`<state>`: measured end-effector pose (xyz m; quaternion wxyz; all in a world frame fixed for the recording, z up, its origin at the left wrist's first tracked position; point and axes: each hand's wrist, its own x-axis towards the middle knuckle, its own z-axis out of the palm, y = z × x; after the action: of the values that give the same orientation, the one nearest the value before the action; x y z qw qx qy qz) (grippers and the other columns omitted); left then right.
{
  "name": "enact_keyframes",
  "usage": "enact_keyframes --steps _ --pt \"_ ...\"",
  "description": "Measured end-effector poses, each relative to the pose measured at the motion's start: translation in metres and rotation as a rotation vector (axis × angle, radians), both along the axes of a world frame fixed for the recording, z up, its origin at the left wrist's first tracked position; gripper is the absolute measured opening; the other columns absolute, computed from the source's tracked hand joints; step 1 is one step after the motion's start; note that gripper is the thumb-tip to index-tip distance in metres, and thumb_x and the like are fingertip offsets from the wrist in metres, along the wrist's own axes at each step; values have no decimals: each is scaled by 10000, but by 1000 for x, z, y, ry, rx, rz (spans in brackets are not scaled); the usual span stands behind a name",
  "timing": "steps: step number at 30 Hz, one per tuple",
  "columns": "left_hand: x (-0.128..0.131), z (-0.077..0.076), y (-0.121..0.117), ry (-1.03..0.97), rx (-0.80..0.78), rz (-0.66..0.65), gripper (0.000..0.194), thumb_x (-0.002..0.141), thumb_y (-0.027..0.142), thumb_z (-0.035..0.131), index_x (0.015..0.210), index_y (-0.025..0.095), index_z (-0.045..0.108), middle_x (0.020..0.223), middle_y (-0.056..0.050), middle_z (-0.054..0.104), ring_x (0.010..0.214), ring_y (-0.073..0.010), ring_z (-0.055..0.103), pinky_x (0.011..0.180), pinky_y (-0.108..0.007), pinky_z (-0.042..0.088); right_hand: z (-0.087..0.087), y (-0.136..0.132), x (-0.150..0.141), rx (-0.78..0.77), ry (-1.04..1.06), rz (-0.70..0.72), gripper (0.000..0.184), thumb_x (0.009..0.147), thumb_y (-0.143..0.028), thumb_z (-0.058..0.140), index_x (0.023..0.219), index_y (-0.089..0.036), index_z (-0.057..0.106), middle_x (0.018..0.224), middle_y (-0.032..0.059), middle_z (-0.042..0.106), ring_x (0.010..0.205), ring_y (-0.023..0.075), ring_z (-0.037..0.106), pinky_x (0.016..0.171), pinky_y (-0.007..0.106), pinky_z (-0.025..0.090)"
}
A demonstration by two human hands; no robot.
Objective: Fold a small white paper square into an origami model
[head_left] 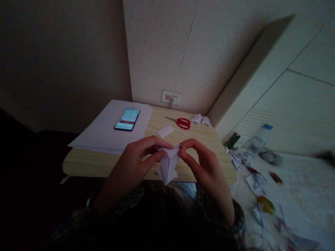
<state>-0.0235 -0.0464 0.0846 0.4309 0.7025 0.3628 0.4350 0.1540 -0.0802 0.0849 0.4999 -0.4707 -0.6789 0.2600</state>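
A white folded-paper figure (168, 166) hangs between my hands above the table's front edge, its pointed end toward me. My left hand (142, 155) pinches its upper left part between thumb and fingers. At the upper right corner, my right hand (200, 160) pinches the paper with thumb and index finger. Just beyond my hands a small white paper rectangle (165, 131) lies on the wooden table (115, 165). Farther back are red-handled scissors (183, 123), their blades pointing left.
At the table's left, large white paper sheets (98, 122) lie under a lit phone (127, 120). Small folded-paper pieces (201, 119) stand at the back right corner. A wall socket (171, 97) holds a plug. Right of the table are a plastic bottle (261, 137) and scattered paper.
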Motion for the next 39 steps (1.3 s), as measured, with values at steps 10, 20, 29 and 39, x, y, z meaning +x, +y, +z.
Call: enact_keyframes --steps 10,20,29,39 --pt "1 0 -1 -10 34 54 109 808 202 620 866 197 712 842 8 710 790 -133 645 719 -208 510 2 -3 -2 56 -93 -137 35 817 -181 653 792 -206 651 785 -3 684 797 170 618 801 315 443" --pt "-1 1 1 40 70 16 106 792 179 625 824 217 718 789 26 710 760 -129 647 706 -204 508 2 -3 0 -69 4 57 77 855 -189 598 780 -205 608 776 -8 648 788 150 603 732 262 460" --pt "-3 3 -2 19 82 111 114 788 172 625 841 211 718 805 20 715 764 -129 653 696 -200 521 4 -6 -1 100 -84 -91 63 837 -170 642 852 -222 673 816 -6 698 821 168 621 832 329 436" --pt "1 2 -2 11 124 107 143 797 145 612 844 217 726 825 17 716 786 -126 646 720 -196 516 4 -3 -3 39 -96 -124 70 802 -169 672 755 -209 640 745 -12 685 750 168 617 799 322 453"
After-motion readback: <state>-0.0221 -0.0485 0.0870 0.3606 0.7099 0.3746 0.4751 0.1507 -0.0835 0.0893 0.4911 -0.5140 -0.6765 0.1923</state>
